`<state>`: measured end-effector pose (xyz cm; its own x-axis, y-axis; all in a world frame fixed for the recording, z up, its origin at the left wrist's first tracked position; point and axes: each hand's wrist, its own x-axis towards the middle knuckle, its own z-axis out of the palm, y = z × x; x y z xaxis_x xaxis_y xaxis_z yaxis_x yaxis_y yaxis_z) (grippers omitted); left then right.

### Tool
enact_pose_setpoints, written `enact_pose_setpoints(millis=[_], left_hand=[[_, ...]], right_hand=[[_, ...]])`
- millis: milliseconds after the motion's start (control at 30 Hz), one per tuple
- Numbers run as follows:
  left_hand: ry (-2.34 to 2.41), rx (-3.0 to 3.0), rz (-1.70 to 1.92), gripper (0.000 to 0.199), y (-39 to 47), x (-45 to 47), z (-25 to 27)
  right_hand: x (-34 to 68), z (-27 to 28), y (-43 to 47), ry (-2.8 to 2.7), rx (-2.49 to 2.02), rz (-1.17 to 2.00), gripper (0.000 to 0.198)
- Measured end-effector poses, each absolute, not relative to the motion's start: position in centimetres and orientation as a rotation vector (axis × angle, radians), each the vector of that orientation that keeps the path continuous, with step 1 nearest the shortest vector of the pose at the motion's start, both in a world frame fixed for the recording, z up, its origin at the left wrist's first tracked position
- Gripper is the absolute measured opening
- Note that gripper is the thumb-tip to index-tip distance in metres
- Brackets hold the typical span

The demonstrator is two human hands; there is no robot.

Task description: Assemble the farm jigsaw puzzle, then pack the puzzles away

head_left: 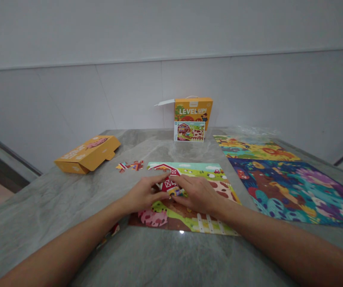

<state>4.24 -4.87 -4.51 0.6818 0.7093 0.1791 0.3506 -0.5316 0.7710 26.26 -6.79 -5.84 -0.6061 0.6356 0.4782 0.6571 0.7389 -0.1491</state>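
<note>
A farm jigsaw puzzle (153, 217) lies on the grey table, showing a red barn, a pink pig, a cow and a white fence. Over its left middle, both hands meet around a puzzle piece (167, 184) with part of the red barn. My left hand (144, 193) has its index finger and thumb curved at the piece's left side. From the right, my right hand (199, 193) bends its fingers and thumb onto the same spot. Fingers partly hide the piece's edges, so whether it lies flat is unclear. Loose puzzle pieces (130, 166) lie beyond my left hand.
An orange box (89, 153) lies at the left. Against the wall stands a "LEVEL UP!" box (193, 108), with a farm picture card (189, 131) leaning on it. Two puzzles, one yellow (257, 149) and one dark blue (296, 191), lie right. More pieces (111, 233) sit near my left forearm.
</note>
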Motion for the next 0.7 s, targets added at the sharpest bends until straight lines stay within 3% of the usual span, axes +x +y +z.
enact_pose_setpoints(millis=[133, 367, 600, 700], left_hand=[[0.783, 2.535, 0.593, 0.069, -4.8, 3.7, -4.2], [0.915, 2.641, 0.473, 0.046, -4.2, 1.8, -1.3], [1.142, 1.969, -0.478, 0.046, -3.5, -5.1, 2.0], [1.268, 1.847, -0.621, 0.041, -4.4, -5.3, 1.8]], right_hand=[[26.2, -5.9, -6.8, -2.454, -1.037, -0.019, 0.048], [26.0, -5.0, -7.1, -2.457, -1.270, 0.075, 0.057], [26.6, -5.4, -6.1, -2.552, -1.105, 0.255, 0.035], [26.7, -5.6, -6.0, -2.536, -1.114, 0.249, 0.034]])
